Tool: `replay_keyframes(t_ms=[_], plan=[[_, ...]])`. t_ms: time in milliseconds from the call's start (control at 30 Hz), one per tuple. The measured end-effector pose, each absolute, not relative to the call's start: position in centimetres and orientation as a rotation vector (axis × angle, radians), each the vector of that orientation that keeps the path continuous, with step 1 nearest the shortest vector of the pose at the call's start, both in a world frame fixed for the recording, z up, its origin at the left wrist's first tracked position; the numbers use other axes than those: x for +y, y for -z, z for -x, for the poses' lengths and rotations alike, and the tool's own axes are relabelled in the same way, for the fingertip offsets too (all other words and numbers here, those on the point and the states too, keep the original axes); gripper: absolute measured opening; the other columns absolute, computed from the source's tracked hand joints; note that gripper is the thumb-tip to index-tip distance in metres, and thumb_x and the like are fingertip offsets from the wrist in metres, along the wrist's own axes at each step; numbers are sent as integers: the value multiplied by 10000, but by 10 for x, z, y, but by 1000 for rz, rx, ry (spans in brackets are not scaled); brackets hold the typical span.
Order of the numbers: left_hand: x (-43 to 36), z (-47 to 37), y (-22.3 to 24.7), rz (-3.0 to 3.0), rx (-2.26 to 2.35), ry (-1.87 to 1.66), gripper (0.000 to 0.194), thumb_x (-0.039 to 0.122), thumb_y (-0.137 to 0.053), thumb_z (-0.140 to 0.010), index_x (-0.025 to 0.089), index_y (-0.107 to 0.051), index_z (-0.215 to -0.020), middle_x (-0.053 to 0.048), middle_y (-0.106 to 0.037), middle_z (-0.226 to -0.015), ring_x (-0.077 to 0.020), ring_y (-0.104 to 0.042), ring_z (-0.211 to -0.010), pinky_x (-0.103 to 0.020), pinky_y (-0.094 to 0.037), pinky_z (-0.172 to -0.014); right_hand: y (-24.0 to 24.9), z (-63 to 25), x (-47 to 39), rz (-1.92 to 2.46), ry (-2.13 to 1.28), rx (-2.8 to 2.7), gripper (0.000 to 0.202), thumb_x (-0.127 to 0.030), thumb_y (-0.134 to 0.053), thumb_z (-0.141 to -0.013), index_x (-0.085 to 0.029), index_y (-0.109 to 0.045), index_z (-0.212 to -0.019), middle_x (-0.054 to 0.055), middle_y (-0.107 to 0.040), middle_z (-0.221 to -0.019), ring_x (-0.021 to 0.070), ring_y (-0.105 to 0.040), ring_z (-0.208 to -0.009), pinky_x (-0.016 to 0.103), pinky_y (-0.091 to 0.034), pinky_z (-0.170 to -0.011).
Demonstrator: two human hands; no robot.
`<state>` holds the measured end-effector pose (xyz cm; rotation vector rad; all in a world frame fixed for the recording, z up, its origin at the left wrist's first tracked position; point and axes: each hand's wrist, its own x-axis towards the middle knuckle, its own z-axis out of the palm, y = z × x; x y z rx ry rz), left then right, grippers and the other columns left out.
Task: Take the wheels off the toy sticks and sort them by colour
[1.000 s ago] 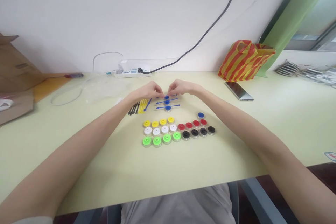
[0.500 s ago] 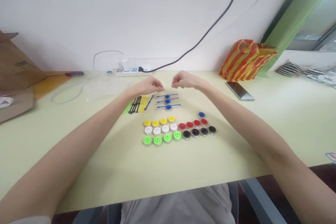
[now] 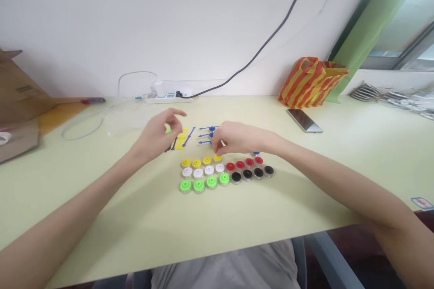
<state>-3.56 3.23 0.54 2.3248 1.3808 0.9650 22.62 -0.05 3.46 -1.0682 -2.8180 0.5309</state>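
My left hand (image 3: 160, 132) hovers over the left end of the arrow pieces, its thumb and index finger apart with nothing visible between them. Beneath and beside it lie yellow arrows (image 3: 182, 139), partly covered black arrows (image 3: 174, 143) and one loose blue arrow (image 3: 189, 137). My right hand (image 3: 233, 137) has its fingers curled together, pointing down just above the rightmost yellow disc (image 3: 217, 158). What the fingertips hold, if anything, is hidden. That hand covers part of the blue arrows on blue discs (image 3: 212, 135).
Rows of white discs (image 3: 209, 170), green discs (image 3: 211, 182), red discs (image 3: 240, 164) and black discs (image 3: 247, 174) lie nearer me. A phone (image 3: 304, 120) and a striped bag (image 3: 310, 82) are at right. A power strip (image 3: 169, 98) lies by the wall.
My hands have come nearer me from behind the blue arrows. The left moved left and its fingers spread; the right came down toward the yellow discs. The view shifted slightly.
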Motion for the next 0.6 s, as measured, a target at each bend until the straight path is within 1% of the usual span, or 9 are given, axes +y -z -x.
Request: replay_keyframes(t_ms=[100,200,267,433,500,600], plan=[[30,48,6,-2485,1531,-1033,303,291,-486,-941,215,-708,-1132,-41,-703,-867,-215,-628,-837,-344,-470,-775,-34,-225,3,1107,-519,-2861,58,-111,-779,-867,-163,-805,-864,35,-789,-890,154,-634,-782,270,-404,-683],[36,52,13,-2698,1523,-930,300,256,-436,-953,192,-720,-1022,-78,-731,-921,-261,-626,-937,-387,-477,-818,-32,-225,4,1132,-524,-2886,56,-125,-771,-875,-167,-791,-845,31,-782,-881,157,-626,-781,272,-390,-679],[39,51,16,-2791,1501,-845,304,241,-416,-961,190,-714,-998,-84,-750,-957,-279,-624,-968,-407,-479,-819,-31,-225,4,1138,-514,-2888,64,-122,-762,-873,-171,-781,-837,27,-778,-877,158,-619,-778,274,-384,-675],[45,56,22,-2906,1432,-724,312,229,-410,-973,201,-712,-902,-86,-742,-948,-286,-618,-960,-423,-486,-810,-31,-224,2,1108,-515,-2893,65,-118,-745,-868,-174,-764,-841,25,-766,-875,148,-599,-740,274,-376,-661],[47,59,24,-2912,1401,-691,341,219,-401,-977,198,-732,-901,-91,-739,-970,-283,-616,-963,-426,-494,-823,-31,-222,1,1112,-524,-2897,73,-116,-736,-871,-173,-758,-830,24,-762,-871,147,-596,-737,275,-377,-662],[49,61,27,-2916,1355,-625,389,212,-394,-981,188,-782,-973,-104,-740,-1025,-286,-617,-983,-442,-509,-866,-32,-221,0,1134,-528,-2901,70,-112,-732,-867,-171,-751,-832,24,-758,-877,147,-591,-744,276,-378,-663]])
